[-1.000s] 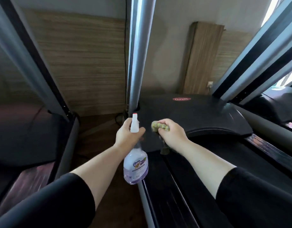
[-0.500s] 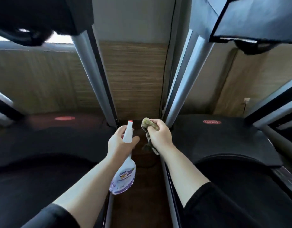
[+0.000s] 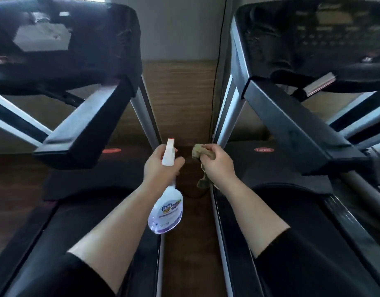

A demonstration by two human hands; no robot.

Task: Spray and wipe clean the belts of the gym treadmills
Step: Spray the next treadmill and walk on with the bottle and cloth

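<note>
1. Between the two treadmills, over the strip of wooden floor (image 3: 195, 243), the spray bottle (image 3: 166, 213) is hanging neck-up from the left hand (image 3: 160, 168), its clear body and label dangling below the fist and its white trigger head (image 3: 169, 152) poking out above.
2. Judging by the clear plastic, the bottle is looking light and fairly stiff, possibly slick if wet; the neck just under the trigger seems the sound place to hold it, and that is where the left hand is wrapping it tightly, nozzle pointing away from the person.
3. Just beside it, the right hand (image 3: 216, 165) is closing around a bunched olive-green cloth (image 3: 200, 152); one wad is showing above the fingers and a loose tail is drooping below the palm. It is looking soft and limp, so a full fist is probably suiting it better than a pinch.
4. Both hands are hovering near each other, apart from any belt.
5. Further out, the left treadmill's belt (image 3: 77, 232) is lying below the left forearm and the right treadmill's belt (image 3: 302, 243) below the right forearm; each motor cover is carrying a red logo.
6. Above, the dark consoles and handrails are framing the gap, with a wood-panelled wall (image 3: 180, 99) behind.
7. Neither belt is appearing wet, so spraying is probably yet to start here.
</note>
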